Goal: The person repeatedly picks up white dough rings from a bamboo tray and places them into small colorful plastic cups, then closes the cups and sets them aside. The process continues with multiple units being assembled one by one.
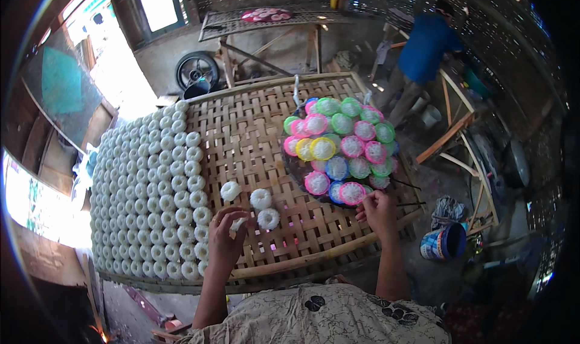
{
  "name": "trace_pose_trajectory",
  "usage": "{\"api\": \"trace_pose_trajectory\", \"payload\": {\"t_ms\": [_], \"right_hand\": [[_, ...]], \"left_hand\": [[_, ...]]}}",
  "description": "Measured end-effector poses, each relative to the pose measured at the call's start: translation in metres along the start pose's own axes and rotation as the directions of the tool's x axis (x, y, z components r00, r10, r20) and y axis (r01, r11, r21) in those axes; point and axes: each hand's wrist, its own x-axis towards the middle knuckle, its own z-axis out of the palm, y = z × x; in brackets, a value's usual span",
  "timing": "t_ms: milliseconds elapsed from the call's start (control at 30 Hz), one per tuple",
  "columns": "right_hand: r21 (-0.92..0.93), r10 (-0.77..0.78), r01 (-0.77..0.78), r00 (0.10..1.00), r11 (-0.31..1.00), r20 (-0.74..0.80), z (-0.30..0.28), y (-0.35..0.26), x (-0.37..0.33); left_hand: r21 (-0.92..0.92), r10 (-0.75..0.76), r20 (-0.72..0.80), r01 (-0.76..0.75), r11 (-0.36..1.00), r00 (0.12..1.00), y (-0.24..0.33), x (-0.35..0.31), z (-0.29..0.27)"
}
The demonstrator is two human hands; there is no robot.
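My left hand (226, 238) is over the near part of a woven bamboo rack (302, 238), its thumb and fingers curled round a white ring of fine strands (239, 224), partly hidden by them. Close by lie three loose white rings, one of them the ring (268, 218) nearest my fingers. At the right, my right hand (378, 209) has its fingers pinched at the near edge of a pink frilled plastic dish (352, 193) with white strands in it. That dish lies at the front of a pile of pink, green, yellow and blue dishes (341, 123), each bearing white strands.
Closely set rows of white rings (148, 193) cover the rack's left side. Beyond it stand a wheel (197, 71) and another woven table (278, 21). A person in a blue shirt (426, 48) works at the back right. A bucket (443, 241) lies tipped on the floor.
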Motion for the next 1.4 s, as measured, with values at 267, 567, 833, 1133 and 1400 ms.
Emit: {"api": "trace_pose_trajectory", "payload": {"t_ms": [267, 567, 833, 1133, 1400], "right_hand": [[-0.113, -0.030, 0.039, 0.997, 0.993, 0.077, -0.003, -0.022, -0.010], [-0.466, -0.262, 0.175, 0.956, 0.867, -0.128, -0.025, -0.004, 0.004], [0.114, 0.007, 0.000, 0.998, 0.994, -0.057, -0.020, 0.027, 0.013], [0.392, 0.059, -0.083, 0.996, 0.916, 0.072, -0.020, 0.048, 0.009], [0.518, 0.118, -0.166, 0.985, 0.839, 0.124, 0.000, 0.043, -0.003]], "left_hand": [[-0.109, 0.011, 0.041, -0.006, 0.994, 0.999, -0.005, 0.004, 0.005], [-0.071, 0.395, 0.292, -0.392, 0.917, 0.871, 0.063, 0.051, 0.095], [0.211, 0.754, 0.305, -0.814, 0.542, 0.581, 0.082, 0.087, 0.179], [-0.345, 0.515, 0.268, -0.418, 0.841, 0.814, 0.087, 0.051, 0.121], [-0.119, -0.127, 0.505, 0.214, 0.969, 0.854, 0.011, -0.018, 0.002]]}}
